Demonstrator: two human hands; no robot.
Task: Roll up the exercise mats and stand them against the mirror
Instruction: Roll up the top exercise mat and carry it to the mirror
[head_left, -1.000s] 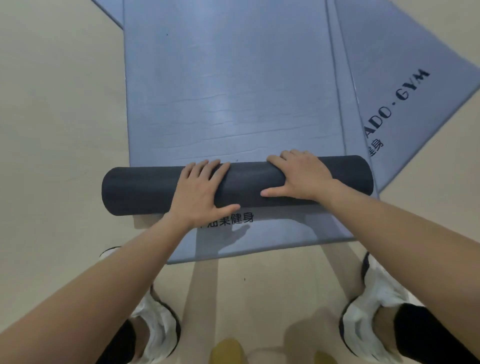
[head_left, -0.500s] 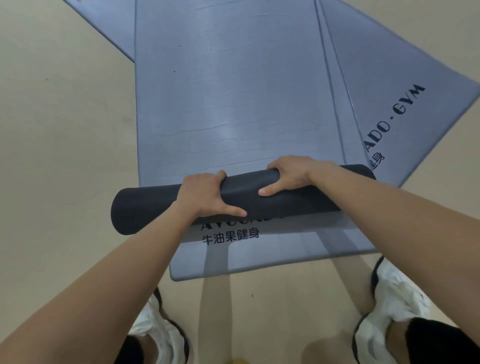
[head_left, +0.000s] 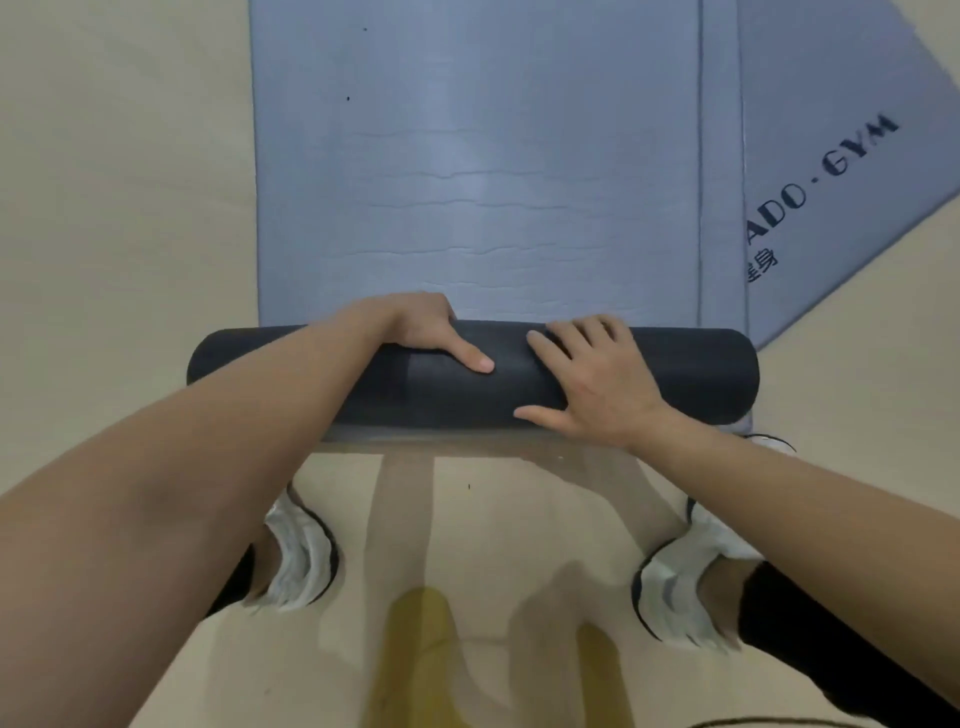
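A dark rolled part of an exercise mat (head_left: 675, 374) lies crosswise on the floor in front of my feet. Its flat blue-grey part (head_left: 478, 156) stretches away from me. My left hand (head_left: 421, 332) reaches over the roll's far side, its fingers curled out of sight behind the roll and its thumb lying on top. To the right of it, my right hand (head_left: 592, 384) rests flat on the roll with spread fingers. A second blue-grey mat (head_left: 841, 93), printed "ADO·GYM", lies spread at an angle under the first on the right.
The floor (head_left: 114, 208) is beige and smooth. My white shoes (head_left: 301, 556) (head_left: 680, 587) stand just behind the roll. A narrow strip of a lower mat (head_left: 719, 156) shows along the right edge of the mat being rolled.
My right hand went from curled over the roll to flat on top of it. The printed strip of mat in front of the roll no longer shows.
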